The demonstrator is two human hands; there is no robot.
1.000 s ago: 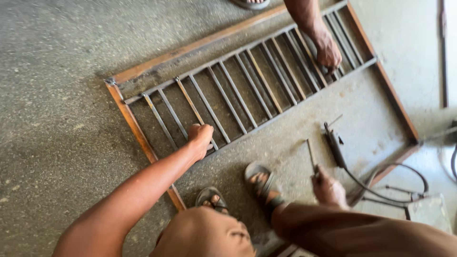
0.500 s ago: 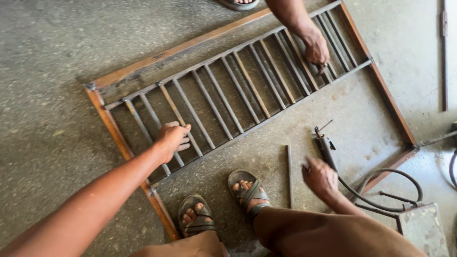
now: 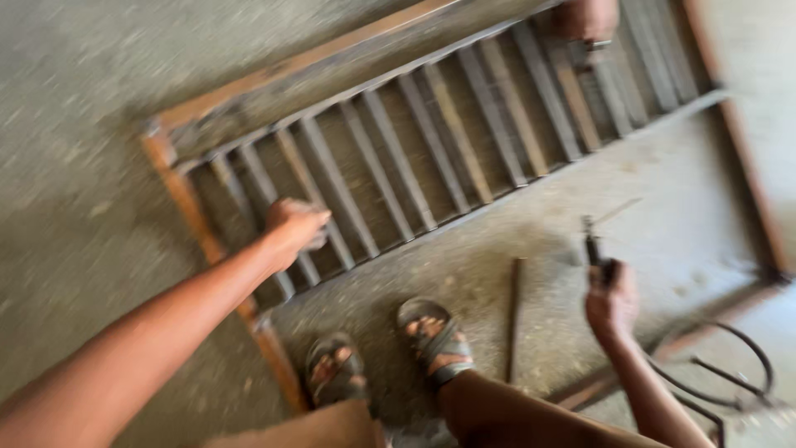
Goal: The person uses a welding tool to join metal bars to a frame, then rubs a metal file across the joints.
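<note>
A metal grille (image 3: 431, 158) of several parallel bars lies on the concrete floor inside an orange-brown steel frame (image 3: 186, 207). My left hand (image 3: 294, 228) is closed over one bar near the grille's left end. Held just above the floor to the right, my right hand (image 3: 609, 303) grips a dark welding electrode holder (image 3: 595, 249) with a thin rod sticking out. The picture is blurred by motion.
Another person's hand (image 3: 584, 21) rests on the grille at the top right. My two sandalled feet (image 3: 435, 336) stand below the grille. A loose metal bar (image 3: 516, 315) lies beside them. A black cable (image 3: 721, 373) loops at the lower right.
My right hand reached the electrode holder on the floor and lifted it. My left hand slid left along the grille and closed on a bar. The view swung closer.
</note>
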